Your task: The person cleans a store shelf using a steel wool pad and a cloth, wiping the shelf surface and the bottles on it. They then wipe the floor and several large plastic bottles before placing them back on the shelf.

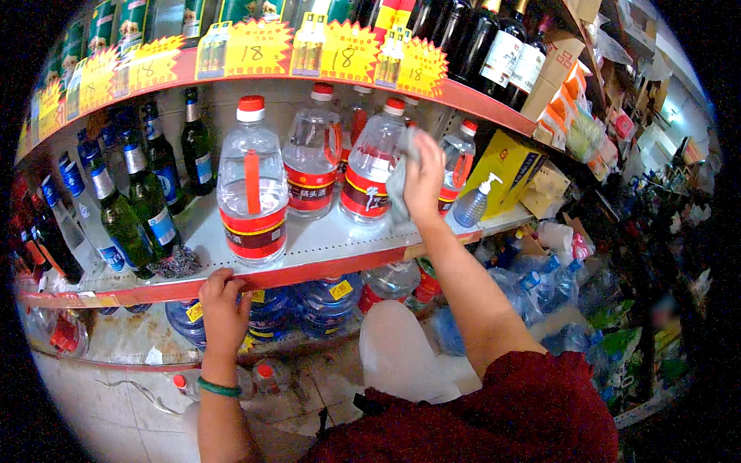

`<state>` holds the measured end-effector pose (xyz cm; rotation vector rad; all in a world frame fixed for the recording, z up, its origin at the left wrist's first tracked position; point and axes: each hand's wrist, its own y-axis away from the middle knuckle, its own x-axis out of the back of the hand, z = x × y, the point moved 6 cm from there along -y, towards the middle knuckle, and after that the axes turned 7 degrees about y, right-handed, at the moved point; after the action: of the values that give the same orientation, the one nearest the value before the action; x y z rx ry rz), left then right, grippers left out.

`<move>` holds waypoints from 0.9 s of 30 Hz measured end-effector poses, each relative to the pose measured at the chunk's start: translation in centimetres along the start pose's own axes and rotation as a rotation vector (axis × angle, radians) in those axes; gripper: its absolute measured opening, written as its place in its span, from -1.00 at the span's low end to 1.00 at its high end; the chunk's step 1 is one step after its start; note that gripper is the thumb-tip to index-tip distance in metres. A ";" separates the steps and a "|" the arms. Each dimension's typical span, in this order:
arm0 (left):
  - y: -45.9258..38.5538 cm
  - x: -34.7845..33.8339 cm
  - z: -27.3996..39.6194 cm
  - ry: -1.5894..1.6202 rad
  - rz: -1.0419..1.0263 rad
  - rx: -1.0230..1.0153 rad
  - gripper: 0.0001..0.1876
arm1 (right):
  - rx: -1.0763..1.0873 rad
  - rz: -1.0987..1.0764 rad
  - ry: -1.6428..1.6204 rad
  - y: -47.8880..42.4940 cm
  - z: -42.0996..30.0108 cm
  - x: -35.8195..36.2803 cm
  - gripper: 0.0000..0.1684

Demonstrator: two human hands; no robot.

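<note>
A grey cloth point(398, 188) is bunched in my right hand point(425, 179). The cloth lies against the right side of a large clear plastic jug point(370, 168) with a red cap and red label. My left hand point(224, 307) rests its fingertips on the red front edge point(324, 267) of the shelf, thumb apart, holding nothing. Just above it stands another jug point(252, 173), part-filled with clear liquid, close to the edge. More red-capped jugs are behind, including one point(312, 156) between these two. Part of a jug point(457, 165) shows to the right of my right hand.
Green glass bottles point(156, 197) crowd the left side, near a dark fuzzy clump point(175, 262). A pump bottle point(470, 205) and yellow box point(503, 173) stand at right. Yellow price cards point(246, 52) hang overhead. Blue water jugs point(330, 307) sit below, near my knee point(396, 347).
</note>
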<state>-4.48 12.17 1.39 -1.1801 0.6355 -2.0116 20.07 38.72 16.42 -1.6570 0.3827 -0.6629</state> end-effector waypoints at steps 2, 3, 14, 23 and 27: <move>-0.2 -0.1 0.3 0.000 0.007 -0.011 -0.77 | -0.048 -0.011 0.067 -2.4 1.1 -0.6 -0.59; -0.1 -0.1 0.3 -0.004 0.010 -0.013 -0.78 | -0.047 -0.039 0.120 -2.8 1.0 -1.2 -0.58; -0.2 -0.1 0.4 -0.005 0.001 -0.037 -0.78 | -0.224 -0.231 -0.130 7.3 2.7 -1.8 -0.53; 0.0 -0.4 -0.2 0.006 -0.005 -0.007 -0.76 | -0.043 -0.141 -0.205 1.0 -5.1 -2.8 -0.50; 0.0 -0.4 -0.4 0.019 -0.035 -0.020 -0.76 | 0.100 -0.269 -0.090 -1.6 -9.1 -7.1 -0.47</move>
<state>-4.74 12.51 0.97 -1.1927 0.6497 -2.0523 8.73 36.10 17.22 -1.6501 0.0599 -0.7894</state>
